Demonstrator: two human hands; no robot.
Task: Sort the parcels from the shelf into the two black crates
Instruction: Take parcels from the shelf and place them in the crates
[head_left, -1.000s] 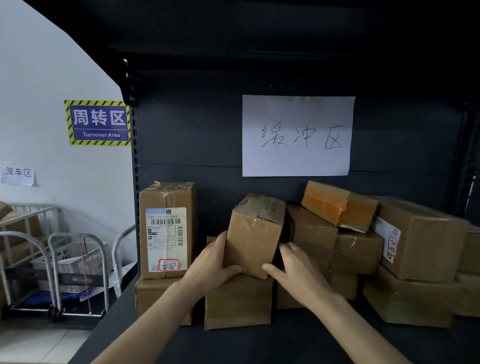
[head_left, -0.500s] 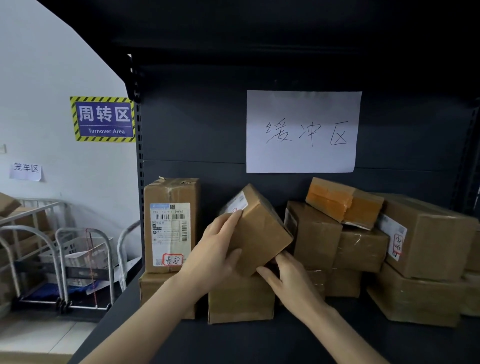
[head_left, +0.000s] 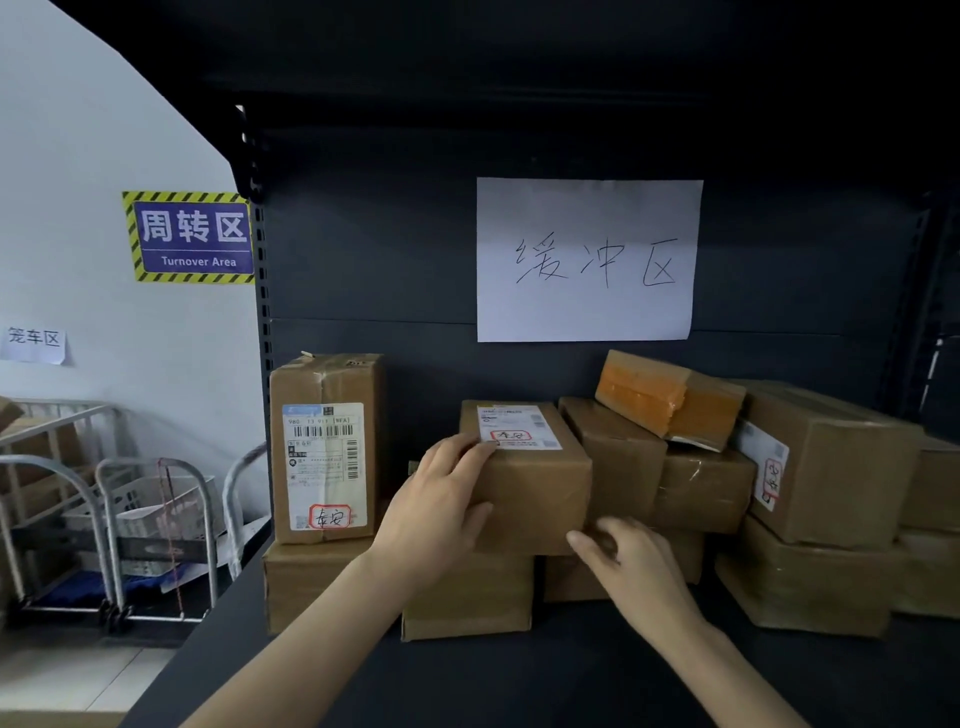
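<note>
A small brown parcel (head_left: 540, 483) rests on top of a lower box (head_left: 467, 597) on the dark shelf (head_left: 519, 680). Its white label with a red-framed mark faces up. My left hand (head_left: 436, 504) grips its left side, thumb on the front face. My right hand (head_left: 634, 571) touches its lower right corner with curled fingers. A tall upright parcel (head_left: 327, 447) with a barcode label stands to the left. More brown parcels (head_left: 831, 467) and an orange-taped parcel (head_left: 670, 397) are piled to the right. No black crate is in view.
A white paper sign (head_left: 587, 260) hangs on the shelf's back panel. Left of the shelf stand metal trolleys (head_left: 104, 519) with a white basket, before a wall carrying a blue "Turnover Area" sign (head_left: 189, 236). The shelf post (head_left: 262, 338) marks the left edge.
The small parcel has been turned in my hands from tilted to flat, so its label now faces up. My right hand slid to its lower right corner.
</note>
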